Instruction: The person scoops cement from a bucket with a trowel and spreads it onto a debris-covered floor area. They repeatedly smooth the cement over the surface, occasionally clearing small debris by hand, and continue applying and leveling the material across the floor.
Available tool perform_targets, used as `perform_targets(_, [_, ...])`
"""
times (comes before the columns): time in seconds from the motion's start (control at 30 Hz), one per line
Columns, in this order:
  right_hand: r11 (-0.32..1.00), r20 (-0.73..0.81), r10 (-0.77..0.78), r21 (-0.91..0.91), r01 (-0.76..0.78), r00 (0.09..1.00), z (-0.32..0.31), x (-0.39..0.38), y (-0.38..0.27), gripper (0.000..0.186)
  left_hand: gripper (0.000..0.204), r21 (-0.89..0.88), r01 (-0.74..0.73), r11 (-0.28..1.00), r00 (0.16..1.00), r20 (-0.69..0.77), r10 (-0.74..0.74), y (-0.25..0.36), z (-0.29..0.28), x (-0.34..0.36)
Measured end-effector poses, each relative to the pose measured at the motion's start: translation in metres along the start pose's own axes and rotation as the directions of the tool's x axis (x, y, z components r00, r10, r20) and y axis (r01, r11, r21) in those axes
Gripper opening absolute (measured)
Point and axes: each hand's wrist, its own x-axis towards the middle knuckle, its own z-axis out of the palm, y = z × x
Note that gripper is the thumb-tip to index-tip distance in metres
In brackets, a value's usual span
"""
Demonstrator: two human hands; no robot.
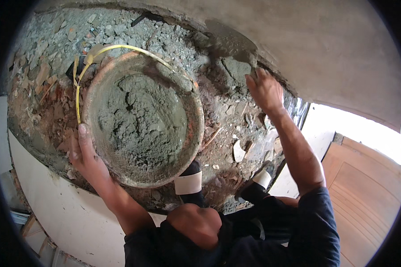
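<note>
A bent knee [196,222] sat closest, at six o'clock. The left hand [85,153] was closed on the rim of a basin [98,80] of wet mortar [140,118], at its eight o'clock. The right hand [265,89], at two o'clock, gripped what was probably a trowel [234,46], its handle hidden, pressing mortar to the wall [334,53] base. The step looked like filling; reloading from the basin would need a steady scoop.

Left of centre, a round orange plastic basin [120,75] sitting on grey stone rubble [53,40], with wet grey cement mortar [140,118] inside. Left hand [87,153] on its near left rim. Right hand [265,89] far right, holding a steel trowel [229,42] against the plastered wall [325,49].
</note>
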Motion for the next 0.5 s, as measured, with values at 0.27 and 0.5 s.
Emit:
perform_targets(0.27, [0.436,0.568,0.353,0.603,-0.668,0.744,0.031,-0.04,-0.028,0.053,0.034,0.021,0.007,1.0,0.999,0.044,-0.008,0.001,-0.002,-0.005])
perform_targets(0.5, [0.755,0.551,0.077,0.512,-0.41,0.831,0.042,0.011,-0.048,0.046,0.033,0.046,-0.061,0.997,0.994,0.09,0.057,-0.001,-0.006,-0.002])
